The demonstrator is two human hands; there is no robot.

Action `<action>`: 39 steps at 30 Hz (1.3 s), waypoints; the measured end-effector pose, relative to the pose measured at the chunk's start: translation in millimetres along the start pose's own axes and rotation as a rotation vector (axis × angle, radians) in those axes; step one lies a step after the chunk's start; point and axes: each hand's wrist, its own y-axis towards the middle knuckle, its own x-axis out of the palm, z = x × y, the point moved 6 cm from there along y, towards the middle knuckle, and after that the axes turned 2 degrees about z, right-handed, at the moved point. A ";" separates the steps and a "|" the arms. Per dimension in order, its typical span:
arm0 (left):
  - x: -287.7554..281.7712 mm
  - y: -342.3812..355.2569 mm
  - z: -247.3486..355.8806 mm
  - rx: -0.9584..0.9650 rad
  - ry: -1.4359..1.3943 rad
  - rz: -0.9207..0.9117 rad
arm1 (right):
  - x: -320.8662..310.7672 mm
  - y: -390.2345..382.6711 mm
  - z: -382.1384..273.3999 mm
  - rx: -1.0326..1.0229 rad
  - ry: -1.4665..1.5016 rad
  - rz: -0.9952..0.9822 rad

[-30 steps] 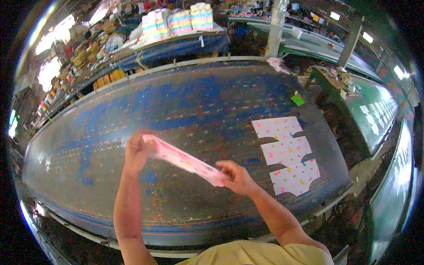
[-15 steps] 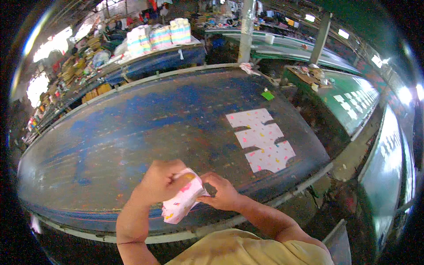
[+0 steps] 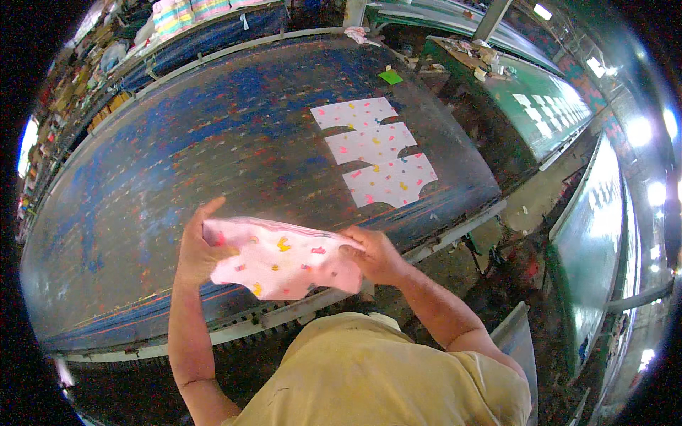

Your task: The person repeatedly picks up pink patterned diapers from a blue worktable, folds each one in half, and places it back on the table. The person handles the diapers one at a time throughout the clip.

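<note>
A small stack of pale pink fabric pieces (image 3: 280, 264), printed with little pink and yellow figures, is stretched between my two hands above the near edge of the long table. Several layers show along its upper edge. My left hand (image 3: 193, 247) has the left end, its thumb lying over the print and one finger pointing up past the edge. My right hand (image 3: 376, 255) pinches the upper right corner, thumb on top. Farther right on the table, three similar cut pieces (image 3: 375, 142) lie flat in a row, with curved notches between them.
The dark, paint-stained table (image 3: 177, 163) fills the middle. A green scrap (image 3: 390, 77) lies near its far right corner, beside a crumpled cloth (image 3: 356, 34). Pastel fabric stacks (image 3: 172, 15) stand at the far left. A green table (image 3: 529, 106) is to the right, across a gap.
The fabric, folded and bunched between my hands before, is now spread out wide. My hands have moved apart, left and right. The view has tipped downward.
</note>
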 end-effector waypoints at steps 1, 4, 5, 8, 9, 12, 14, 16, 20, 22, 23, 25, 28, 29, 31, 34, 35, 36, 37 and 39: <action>15.3 -3.7 5.0 0.025 0.077 -0.027 | -18.0 1.8 3.3 -0.071 -0.021 0.032; 56.3 -3.7 12.8 -0.043 0.058 0.056 | -74.4 6.6 16.3 -0.256 -0.241 0.092; 72.3 -2.1 11.1 -0.130 0.009 0.068 | -93.3 9.7 25.1 -0.263 -0.296 0.058; 135.1 11.6 16.2 -0.167 0.002 0.120 | -151.5 18.0 50.7 -0.314 -0.419 -0.016; 154.6 17.8 24.9 -0.063 0.027 0.104 | -174.4 20.6 64.1 -0.260 -0.365 0.008; 219.1 34.2 26.6 -0.049 0.115 0.073 | -240.9 23.4 110.2 -0.093 -0.228 0.109; 262.0 50.4 13.5 -0.177 0.058 0.006 | -287.4 31.9 139.1 -0.049 -0.160 0.208; 298.2 65.5 0.8 -0.205 0.113 -0.023 | -321.4 45.4 170.3 0.001 -0.224 0.216; 353.4 101.0 -26.3 -0.182 0.228 -0.034 | -336.4 81.5 226.1 -0.002 -0.388 0.197; 359.2 119.9 -35.4 -0.148 0.324 -0.013 | -337.6 102.6 245.6 0.009 -0.393 0.131; 360.6 127.3 -42.6 -0.186 0.364 -0.020 | -338.4 111.8 248.8 -0.045 -0.435 0.129; 356.6 143.8 -46.4 -0.120 0.423 0.019 | -337.5 126.9 255.7 -0.059 -0.542 0.119; 354.9 154.8 -56.3 -0.134 0.440 0.026 | -341.0 144.4 260.9 0.003 -0.559 0.070; 353.9 157.2 -59.6 -0.148 0.436 0.023 | -342.5 148.5 259.5 0.004 -0.597 0.071; 351.6 158.1 -65.4 -0.180 0.427 0.004 | -345.8 152.9 254.3 -0.013 -0.693 0.084; 347.8 156.4 -68.3 -0.198 0.394 0.003 | -347.5 160.0 256.4 0.090 -0.805 -0.037; 346.4 155.0 -69.4 -0.227 0.378 0.009 | -348.0 161.0 254.9 0.079 -0.780 -0.066; 346.0 154.7 -66.6 -0.189 0.372 0.025 | -349.3 161.2 253.6 0.067 -0.757 -0.093; 345.8 154.4 -64.8 -0.177 0.364 0.041 | -350.4 161.7 251.4 0.038 -0.730 -0.109; 346.2 154.2 -61.9 -0.167 0.330 0.074 | -354.4 163.3 249.4 0.018 -0.715 -0.089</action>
